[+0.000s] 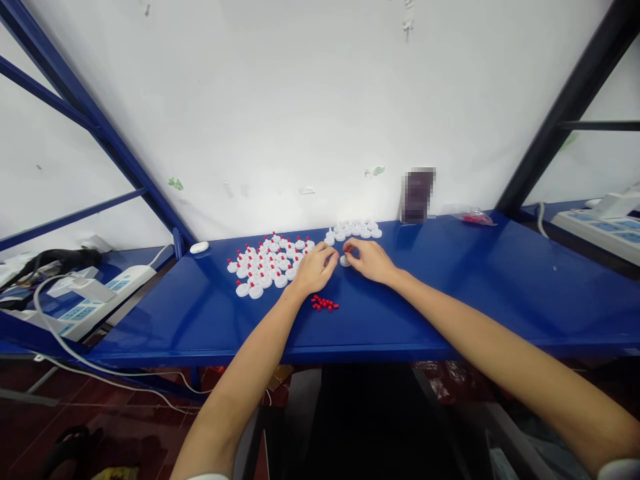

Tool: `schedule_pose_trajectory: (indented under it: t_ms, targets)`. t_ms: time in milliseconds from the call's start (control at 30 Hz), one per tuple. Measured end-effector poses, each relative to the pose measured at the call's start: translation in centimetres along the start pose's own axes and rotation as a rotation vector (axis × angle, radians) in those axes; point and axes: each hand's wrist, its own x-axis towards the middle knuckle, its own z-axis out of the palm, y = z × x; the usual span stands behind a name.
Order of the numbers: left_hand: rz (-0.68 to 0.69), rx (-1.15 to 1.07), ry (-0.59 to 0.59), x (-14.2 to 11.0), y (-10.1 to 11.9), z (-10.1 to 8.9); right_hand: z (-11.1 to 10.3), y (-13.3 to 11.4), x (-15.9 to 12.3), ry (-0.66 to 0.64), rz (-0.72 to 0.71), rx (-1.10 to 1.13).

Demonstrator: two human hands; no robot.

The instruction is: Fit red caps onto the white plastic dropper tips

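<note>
My right hand [371,260] is curled with thumb and fingertips at a white round cap [345,261] standing on the blue table; the fingers partly hide it. Just left of it, my left hand [316,268] is closed, thumb against fingertips; whatever they may pinch is too small to make out. Below my left hand lies a little pile of small red tips [324,304]. Beyond my left hand spreads a group of white caps with red tips on their spouts [270,261]. White caps without red tips [353,231] stand behind my hands near the wall.
The blue table [450,293] runs along a white wall. A blurred dark upright object [418,195] and a clear bag with red pieces [475,217] are at the back right. A white oval object [199,247] lies back left. Power strips [100,300] flank the left side.
</note>
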Motion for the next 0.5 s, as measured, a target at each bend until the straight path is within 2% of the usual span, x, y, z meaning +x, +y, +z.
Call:
schedule_pose_trajectory:
  t_ms: [500]
  targets:
    - [0.007, 0.008, -0.01, 0.09, 0.0, 0.01, 0.23, 0.27, 0.11, -0.025, 0.014, 0.027]
